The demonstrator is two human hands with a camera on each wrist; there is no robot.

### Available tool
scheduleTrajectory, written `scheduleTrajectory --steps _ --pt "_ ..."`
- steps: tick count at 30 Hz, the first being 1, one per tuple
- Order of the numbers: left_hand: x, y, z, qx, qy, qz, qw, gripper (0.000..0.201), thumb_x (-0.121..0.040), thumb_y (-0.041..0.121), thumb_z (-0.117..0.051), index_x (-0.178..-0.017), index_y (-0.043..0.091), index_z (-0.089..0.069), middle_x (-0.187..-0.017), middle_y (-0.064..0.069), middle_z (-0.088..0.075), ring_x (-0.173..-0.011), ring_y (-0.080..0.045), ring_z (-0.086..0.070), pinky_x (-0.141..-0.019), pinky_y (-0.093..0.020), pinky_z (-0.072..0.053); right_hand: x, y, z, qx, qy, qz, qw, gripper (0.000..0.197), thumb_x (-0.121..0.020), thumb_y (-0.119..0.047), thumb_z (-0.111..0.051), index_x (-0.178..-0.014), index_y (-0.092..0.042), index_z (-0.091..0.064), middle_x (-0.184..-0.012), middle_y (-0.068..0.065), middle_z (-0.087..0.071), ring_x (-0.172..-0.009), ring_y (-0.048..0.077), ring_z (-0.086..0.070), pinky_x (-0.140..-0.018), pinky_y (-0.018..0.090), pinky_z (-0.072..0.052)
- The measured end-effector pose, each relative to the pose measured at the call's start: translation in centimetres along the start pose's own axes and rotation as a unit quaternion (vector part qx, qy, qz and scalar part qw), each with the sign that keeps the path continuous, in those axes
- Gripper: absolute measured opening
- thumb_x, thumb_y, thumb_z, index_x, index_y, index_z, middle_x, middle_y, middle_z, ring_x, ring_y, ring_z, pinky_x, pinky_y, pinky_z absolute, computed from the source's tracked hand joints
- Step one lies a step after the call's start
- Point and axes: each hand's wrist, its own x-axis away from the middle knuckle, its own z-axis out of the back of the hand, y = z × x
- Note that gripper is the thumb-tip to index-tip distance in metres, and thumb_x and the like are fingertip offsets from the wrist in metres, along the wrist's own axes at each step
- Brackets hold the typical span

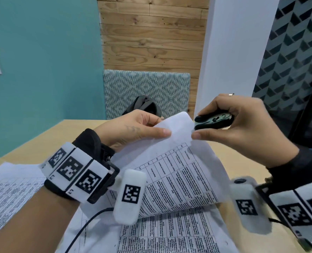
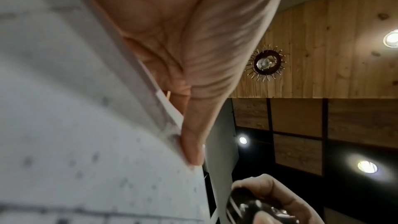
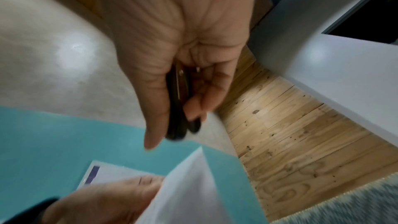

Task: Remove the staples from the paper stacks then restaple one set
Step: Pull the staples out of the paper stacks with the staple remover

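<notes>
My left hand [image 1: 138,127] pinches the raised corner of a printed paper stack [image 1: 177,172], thumb on the near side and fingers behind. The sheets curl up from the table, their blank back facing me at the top. My right hand [image 1: 230,125] grips a small black staple remover [image 1: 213,121] and holds its tip against the top right edge of that lifted corner. In the left wrist view my thumb [image 2: 193,142] presses the paper [image 2: 86,125]. The right wrist view shows the black staple remover [image 3: 180,108] squeezed between thumb and fingers, just above the paper's edge [image 3: 193,185].
More printed sheets [image 1: 9,187] lie flat on the wooden table [image 1: 41,141] at the left and under the lifted stack [image 1: 169,234]. A black cable [image 1: 85,225] crosses the papers. A patterned chair [image 1: 146,90] with a dark bag [image 1: 146,105] stands behind the table.
</notes>
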Motion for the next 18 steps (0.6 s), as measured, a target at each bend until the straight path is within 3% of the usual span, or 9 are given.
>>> scheduleTrajectory --steps 5,8,11,13,15,16,17,18 --pt "0.0 -0.1 0.4 -0.081 0.059 -0.013 0.995 0.019 -0.067 0.029 -0.072 -0.074 0.011 -0.068 -0.071 -0.005 -0.068 -0.061 -0.016 -0.062 -0.058 -0.025 -0.051 -0.1 0.6 1.8 -0.055 -0.110 -0.118 0.985 0.043 -0.044 -0.036 -0.082 -0.078 -0.013 -0.070 -0.076 0.003 -0.072 -0.075 0.020 -0.067 -0.074 0.034 -0.052" --pt "0.3 0.4 0.2 -0.103 0.058 -0.019 0.993 0.006 -0.076 0.018 -0.072 -0.077 0.012 -0.070 -0.072 -0.004 -0.070 -0.061 -0.015 -0.063 -0.060 -0.026 -0.052 -0.2 0.8 2.1 -0.080 -0.167 -0.151 0.971 0.045 -0.043 -0.031 -0.084 -0.082 -0.012 -0.071 -0.079 0.005 -0.073 -0.070 0.013 -0.066 -0.069 0.026 -0.052" --pt "0.6 0.9 0.0 -0.130 0.053 -0.030 0.990 0.008 -0.074 0.016 -0.077 -0.080 0.014 -0.072 -0.082 -0.008 -0.072 -0.070 -0.021 -0.066 -0.073 -0.038 -0.054 -0.3 1.4 2.3 -0.159 -0.188 -0.164 0.955 0.055 -0.039 -0.035 -0.093 -0.083 -0.011 -0.071 -0.089 0.010 -0.072 -0.075 0.013 -0.065 -0.068 0.022 -0.052" --pt "0.7 1.3 -0.2 -0.143 0.055 -0.035 0.988 0.017 -0.069 0.024 -0.075 -0.084 0.017 -0.072 -0.089 -0.011 -0.073 -0.078 -0.029 -0.068 -0.081 -0.048 -0.053 -0.3 1.9 2.4 -0.196 -0.213 -0.172 0.942 0.067 -0.030 -0.047 -0.091 -0.084 -0.013 -0.071 -0.107 0.015 -0.066 -0.088 0.025 -0.065 -0.071 0.026 -0.051" --pt "0.8 1.9 -0.5 -0.144 0.053 -0.039 0.987 0.021 -0.067 0.025 -0.072 -0.087 0.017 -0.072 -0.093 -0.014 -0.072 -0.084 -0.034 -0.068 -0.084 -0.054 -0.052 -0.2 2.1 2.5 -0.231 -0.249 -0.177 0.924 0.068 -0.034 -0.047 -0.091 -0.087 -0.010 -0.070 -0.115 0.025 -0.060 -0.103 0.045 -0.058 -0.080 0.040 -0.047" --pt "0.8 2.1 -0.6 -0.146 0.051 -0.044 0.987 0.022 -0.068 0.023 -0.073 -0.089 0.017 -0.071 -0.094 -0.015 -0.072 -0.085 -0.034 -0.068 -0.084 -0.055 -0.052 -0.1 2.1 2.5 -0.244 -0.271 -0.174 0.915 0.066 -0.037 -0.045 -0.091 -0.088 -0.009 -0.070 -0.115 0.028 -0.060 -0.104 0.049 -0.056 -0.083 0.046 -0.045" --pt "0.8 2.4 -0.7 -0.149 0.048 -0.048 0.987 0.022 -0.069 0.019 -0.073 -0.091 0.016 -0.071 -0.096 -0.015 -0.071 -0.085 -0.033 -0.067 -0.084 -0.055 -0.051 -0.1 1.9 2.5 -0.252 -0.293 -0.171 0.906 0.065 -0.039 -0.044 -0.091 -0.089 -0.008 -0.071 -0.110 0.026 -0.064 -0.099 0.045 -0.060 -0.084 0.047 -0.046" --pt "0.7 2.7 -0.7 -0.150 0.044 -0.050 0.986 0.022 -0.072 0.014 -0.075 -0.094 0.014 -0.071 -0.097 -0.016 -0.071 -0.085 -0.031 -0.067 -0.084 -0.053 -0.051 -0.1 1.7 2.5 -0.255 -0.313 -0.170 0.899 0.063 -0.040 -0.043 -0.091 -0.090 -0.008 -0.071 -0.101 0.020 -0.068 -0.091 0.035 -0.064 -0.080 0.040 -0.048"
